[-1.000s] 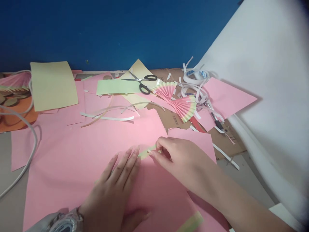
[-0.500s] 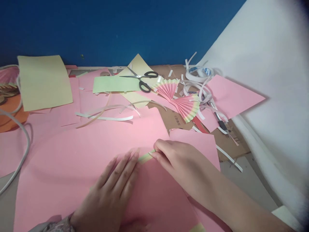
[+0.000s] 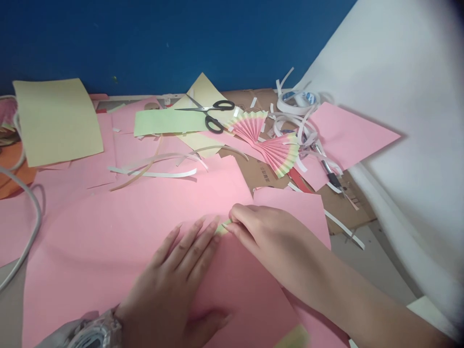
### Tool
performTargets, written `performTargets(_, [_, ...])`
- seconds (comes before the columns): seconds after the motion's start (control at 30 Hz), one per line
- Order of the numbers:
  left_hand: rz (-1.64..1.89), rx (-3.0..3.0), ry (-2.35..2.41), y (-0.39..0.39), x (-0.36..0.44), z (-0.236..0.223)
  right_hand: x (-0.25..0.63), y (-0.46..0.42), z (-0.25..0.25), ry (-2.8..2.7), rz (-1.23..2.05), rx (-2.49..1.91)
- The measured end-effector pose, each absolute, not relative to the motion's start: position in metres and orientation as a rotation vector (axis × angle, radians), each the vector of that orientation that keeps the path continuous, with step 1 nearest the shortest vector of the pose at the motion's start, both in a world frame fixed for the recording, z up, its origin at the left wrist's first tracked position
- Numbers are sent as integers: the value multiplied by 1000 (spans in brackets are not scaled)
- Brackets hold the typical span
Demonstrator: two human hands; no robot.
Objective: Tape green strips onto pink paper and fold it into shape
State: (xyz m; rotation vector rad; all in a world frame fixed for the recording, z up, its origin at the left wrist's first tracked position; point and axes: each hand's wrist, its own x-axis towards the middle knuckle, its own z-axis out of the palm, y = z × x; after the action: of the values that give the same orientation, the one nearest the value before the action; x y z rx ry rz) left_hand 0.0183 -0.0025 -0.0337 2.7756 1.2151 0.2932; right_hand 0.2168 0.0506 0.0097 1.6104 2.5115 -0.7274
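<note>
My left hand [image 3: 181, 270] lies flat on a large pink sheet of paper [image 3: 145, 208], fingers stretched out and slightly spread. Its fingertips press against a paper strip with a green and yellow edge [image 3: 222, 229]. At that edge, my right hand [image 3: 253, 224] is closed in a pinch on the strip, thumb and finger together. Most of the strip is hidden under my left hand. Another green-yellow paper end [image 3: 293, 337] shows at the bottom, slightly blurred; whether it belongs to the same strip, I cannot tell.
Scissors [image 3: 213, 116] with black handles lie across a green paper strip [image 3: 166, 122]. Beyond my right hand rests a pleated pink-green paper fan [image 3: 277, 153]. Tape rolls [image 3: 299, 102], white strips and a pen [image 3: 330, 174] lie on cardboard at right. A cable [image 3: 36, 217] curves at left.
My left hand has slid up and right along the strip, closer to my right hand, and its thumb now shows. My right hand keeps its pinch. The view has shifted slightly.
</note>
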Motion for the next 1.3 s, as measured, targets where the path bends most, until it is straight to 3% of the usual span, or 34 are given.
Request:
performTargets(0.6, [283, 2869, 1178, -12, 16, -34, 212, 55, 20, 2416, -907, 1612])
performTargets(1.3, [239, 2749, 1239, -11, 19, -36, 207, 50, 14, 2489, -795, 1572])
